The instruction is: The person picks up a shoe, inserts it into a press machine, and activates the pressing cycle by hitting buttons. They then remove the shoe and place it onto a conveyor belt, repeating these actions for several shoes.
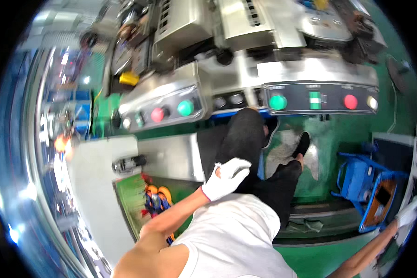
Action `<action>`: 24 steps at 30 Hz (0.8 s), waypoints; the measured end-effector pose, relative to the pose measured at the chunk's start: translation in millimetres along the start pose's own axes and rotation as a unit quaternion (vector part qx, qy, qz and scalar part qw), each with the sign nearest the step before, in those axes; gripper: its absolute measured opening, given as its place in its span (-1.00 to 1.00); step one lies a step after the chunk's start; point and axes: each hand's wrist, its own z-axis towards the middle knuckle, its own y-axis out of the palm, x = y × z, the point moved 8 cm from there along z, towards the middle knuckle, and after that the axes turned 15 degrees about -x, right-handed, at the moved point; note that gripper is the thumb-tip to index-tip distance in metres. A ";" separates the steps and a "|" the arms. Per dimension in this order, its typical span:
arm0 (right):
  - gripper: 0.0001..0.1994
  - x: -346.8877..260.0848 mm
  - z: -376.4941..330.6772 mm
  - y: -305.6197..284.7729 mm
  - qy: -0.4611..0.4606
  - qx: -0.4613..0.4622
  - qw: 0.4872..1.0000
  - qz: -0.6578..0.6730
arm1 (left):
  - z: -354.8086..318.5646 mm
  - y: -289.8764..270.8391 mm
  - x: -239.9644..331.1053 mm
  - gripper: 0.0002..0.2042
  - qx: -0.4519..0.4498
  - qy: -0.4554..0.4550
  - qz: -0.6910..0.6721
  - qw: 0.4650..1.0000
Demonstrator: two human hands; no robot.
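Note:
My left hand [226, 179], in a white knit glove, is held over my dark trousers near the lap. Its fingers are loosely curled, with a gap between them and the thumb, and nothing shows in the grasp. Far out at the right edge is my right hand [408, 213], also in a white glove, with the arm stretched sideways. It is beside a blue-framed chair or rack with a brown panel [384, 197]. Its fingers are smeared and partly cut off by the rim of the picture, so any held thing is hidden.
Ahead stand metal machines with two control panels [317, 98] [164, 111] bearing green and red buttons. At left is a pale tabletop [95, 185] with a dark cylindrical object [129, 163]. A green-floored bin [127, 194] holds orange, blue and red items. A blue stool [356, 178] stands right.

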 end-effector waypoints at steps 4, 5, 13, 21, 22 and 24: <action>-0.42 -57.3 -193.9 134.7 0.115 -0.269 0.933 0.210 | -78.3 -44.6 -42.3 -0.86 0.131 -0.067 0.016 0.989; -0.43 -79.9 -250.1 169.1 0.143 -0.337 0.897 0.247 | -105.3 -52.7 -68.5 -0.86 0.181 -0.069 -0.012 0.981; -0.40 -339.2 -430.9 248.6 0.033 -0.677 0.662 0.319 | -400.8 -7.1 -266.5 -0.82 0.411 -0.379 -0.073 0.826; -0.41 -414.4 -449.8 292.0 -0.122 -0.783 0.586 0.167 | -683.1 259.5 -219.2 -0.32 0.546 -0.745 -0.134 0.360; -0.41 -422.7 -454.1 297.5 -0.126 -0.794 0.575 0.153 | -711.0 294.9 -219.1 -0.29 0.533 -0.786 -0.099 0.298; -0.41 -415.1 -445.7 326.0 -0.141 -0.811 0.553 0.132 | -723.0 320.0 -242.8 -0.26 0.556 -0.763 -0.181 0.274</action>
